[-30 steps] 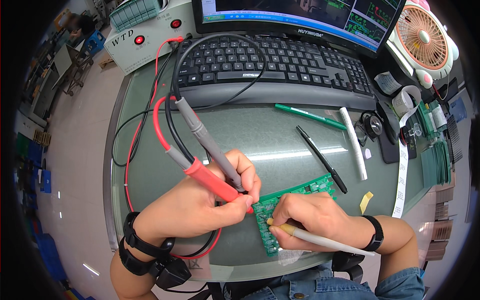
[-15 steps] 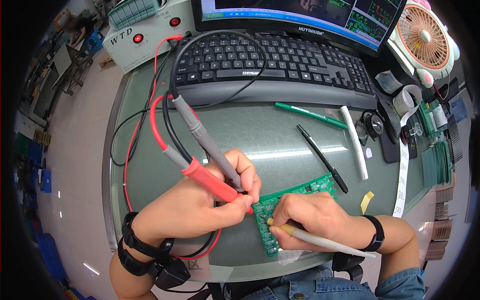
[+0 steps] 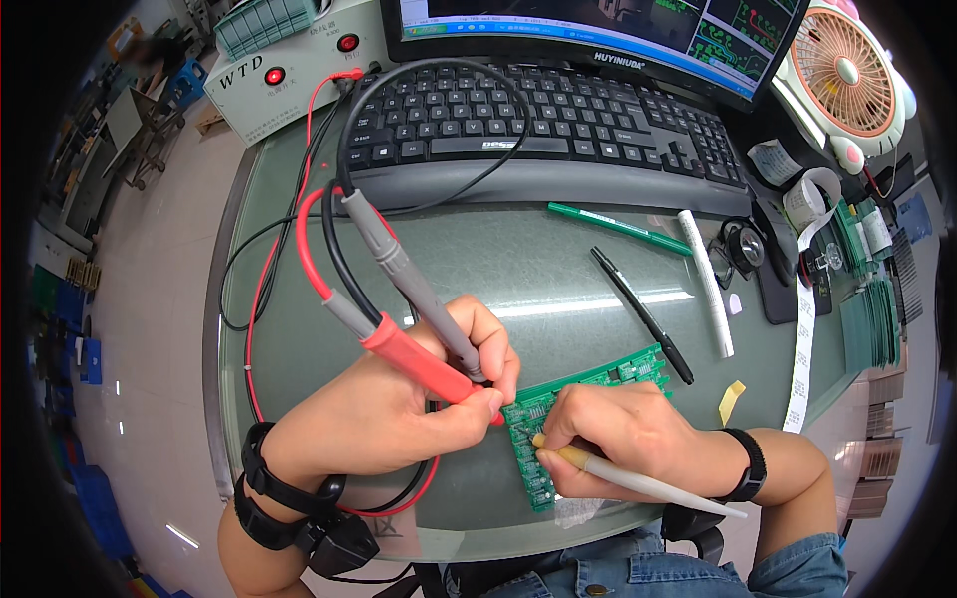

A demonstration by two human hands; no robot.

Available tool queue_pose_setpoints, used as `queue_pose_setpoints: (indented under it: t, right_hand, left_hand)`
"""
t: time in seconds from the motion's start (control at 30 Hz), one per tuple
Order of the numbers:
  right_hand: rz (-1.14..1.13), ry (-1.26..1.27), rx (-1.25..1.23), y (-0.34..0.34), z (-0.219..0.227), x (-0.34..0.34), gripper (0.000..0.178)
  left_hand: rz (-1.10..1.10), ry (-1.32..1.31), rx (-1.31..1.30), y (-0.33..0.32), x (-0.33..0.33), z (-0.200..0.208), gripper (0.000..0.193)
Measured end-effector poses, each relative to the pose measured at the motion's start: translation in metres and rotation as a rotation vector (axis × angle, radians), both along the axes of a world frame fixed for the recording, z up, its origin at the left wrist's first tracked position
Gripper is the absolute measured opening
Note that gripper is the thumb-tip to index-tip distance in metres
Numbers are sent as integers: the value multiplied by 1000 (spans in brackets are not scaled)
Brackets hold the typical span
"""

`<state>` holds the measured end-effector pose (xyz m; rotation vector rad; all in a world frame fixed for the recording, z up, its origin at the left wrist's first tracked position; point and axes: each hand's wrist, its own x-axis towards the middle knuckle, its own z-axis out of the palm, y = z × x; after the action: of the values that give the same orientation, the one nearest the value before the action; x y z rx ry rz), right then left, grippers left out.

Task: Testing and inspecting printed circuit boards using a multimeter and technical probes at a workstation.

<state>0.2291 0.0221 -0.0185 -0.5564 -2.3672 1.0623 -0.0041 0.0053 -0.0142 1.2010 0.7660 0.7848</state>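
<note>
My left hand (image 3: 399, 414) is closed around two test probes, a red probe (image 3: 424, 365) and a grey probe (image 3: 414, 284). Both slant down to the upper left corner of a green circuit board (image 3: 535, 476). Their tips are hidden by my fingers, so contact cannot be told. Between my right thumb and fingers is a pen-shaped tool (image 3: 648, 483) with a white tapered handle and a yellow grip. Its fine tip points at the board's left part. My right hand (image 3: 628, 434) covers much of the board's middle. The board lies at the near side of the glass-topped table.
Beyond my hands stand a black keyboard (image 3: 558, 184) and a monitor (image 3: 588, 30). A grey-white box (image 3: 299, 85) with red lights feeds the probe cables. A green pen (image 3: 618, 230), a black marker (image 3: 643, 317), a white stick (image 3: 707, 289) and a paper strip (image 3: 801, 349) lie to the right.
The rear end of the pen-shaped tool has dipped very slightly. Both hands, the probes and the board look unmoved.
</note>
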Motion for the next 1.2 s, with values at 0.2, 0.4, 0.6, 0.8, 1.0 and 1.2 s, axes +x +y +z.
queue_pose_setpoints:
  t: [0.2, 0.4, 0.6, 0.8, 1.0, 1.2]
  right_hand:
    - [-4, -44, 11, -1, 0, 1, 21]
    - [-105, -14, -317, 3, 25, 13, 18]
    - [-417, 245, -489, 27, 90, 62, 19]
    - [-764, 291, 225, 117, 49, 168, 17]
    - [-940, -11, 426, 144, -16, 220, 37]
    - [-1017, -42, 355, 148, -39, 230, 48]
  left_hand:
    - [5, 21, 19, -1, -2, 1, 20]
    - [-8, 81, 42, -1, 2, 7, 21]
    - [44, 81, 3, -7, 4, 11, 20]
    - [55, 109, 57, -3, 7, 13, 20]
    - [28, 155, 88, -9, 5, 14, 18]
    - [-12, 145, 121, -7, 4, 7, 19]
